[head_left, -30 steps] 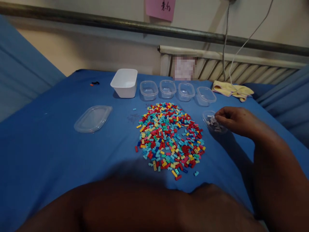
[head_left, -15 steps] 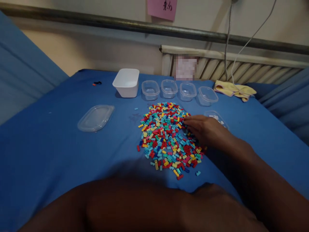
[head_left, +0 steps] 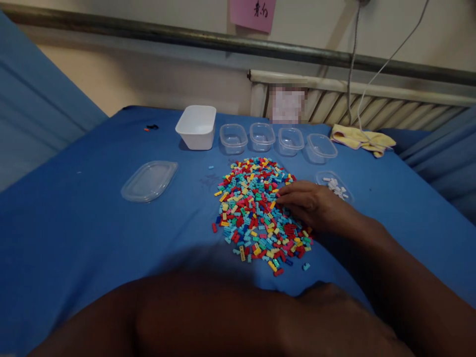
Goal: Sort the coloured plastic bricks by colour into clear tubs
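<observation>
A wide pile of small toy building bricks [head_left: 245,208] in red, yellow, blue, turquoise and green lies on the blue cloth. My right hand [head_left: 314,201] rests at the pile's right side, fingers stretched out and fingertips among the bricks; no brick shows gripped in it. Just behind that hand, a clear shallow container or lid [head_left: 320,177] carries several white bricks [head_left: 335,187]. My left forearm crosses the bottom of the view, dark and close to the camera. At its right end is my left hand [head_left: 334,312], its fingers hidden.
A white tub [head_left: 197,131] and several clear plastic boxes [head_left: 233,140] stand in a row at the back. To the left lies a clear lid [head_left: 150,182]. A yellow cloth [head_left: 360,139] sits by the radiator [head_left: 323,99]. Small black and orange items [head_left: 151,127] lie far left.
My right hand has left the white bricks and moved left onto the coloured pile, then a little nearer the pile's middle. My left arm stays in place. The view has shifted slightly.
</observation>
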